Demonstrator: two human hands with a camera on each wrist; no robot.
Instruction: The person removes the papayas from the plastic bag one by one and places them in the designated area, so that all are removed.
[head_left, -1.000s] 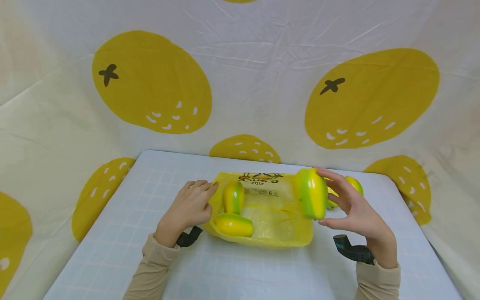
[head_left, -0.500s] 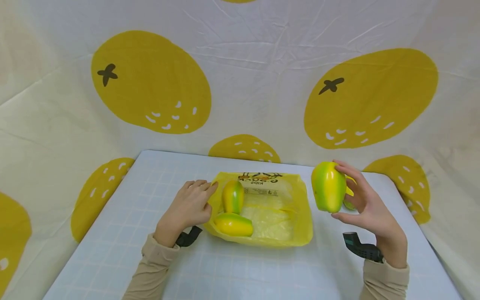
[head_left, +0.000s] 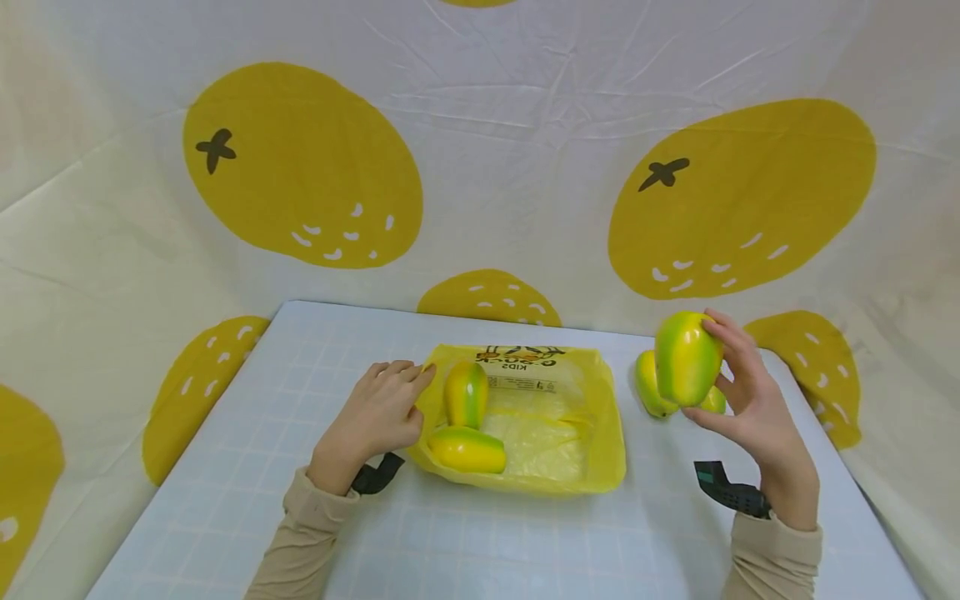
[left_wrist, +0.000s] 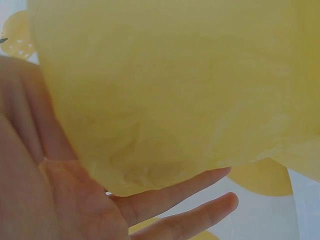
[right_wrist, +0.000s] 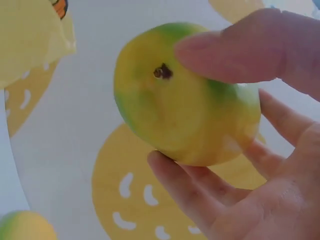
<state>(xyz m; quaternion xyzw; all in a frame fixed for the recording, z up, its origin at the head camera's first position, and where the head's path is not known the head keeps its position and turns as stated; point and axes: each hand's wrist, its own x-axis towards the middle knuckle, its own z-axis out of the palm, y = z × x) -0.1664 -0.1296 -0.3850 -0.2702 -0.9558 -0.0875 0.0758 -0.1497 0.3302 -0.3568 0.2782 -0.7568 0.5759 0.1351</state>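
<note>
In the head view, my right hand [head_left: 761, 408] grips a yellow-green papaya [head_left: 686, 358] upright between thumb and fingers, to the right of the yellow plastic bag [head_left: 551, 446]. The right wrist view shows the brown stem spot on this papaya [right_wrist: 162, 100], with the thumb pressed on one side and fingers curled beneath. My left hand [head_left: 378, 412] touches the bag's left edge; in the left wrist view its lower fingers [left_wrist: 200, 215] lie straight, and the bag film hides the others. Two papayas, one upright [head_left: 467, 394] and one sideways [head_left: 468, 452], lie at the bag's left side.
Behind the held papaya, two more papayas, a left one [head_left: 651, 387] and a partly hidden right one [head_left: 715, 401], sit on the pale gridded table [head_left: 465, 542]. A fruit-printed cloth [head_left: 517, 208] hangs behind the table's far edge.
My right hand has carried the papaya from over the bag's right edge rightward and away, uncovering a papaya behind. The left hand and bag have stayed put.
</note>
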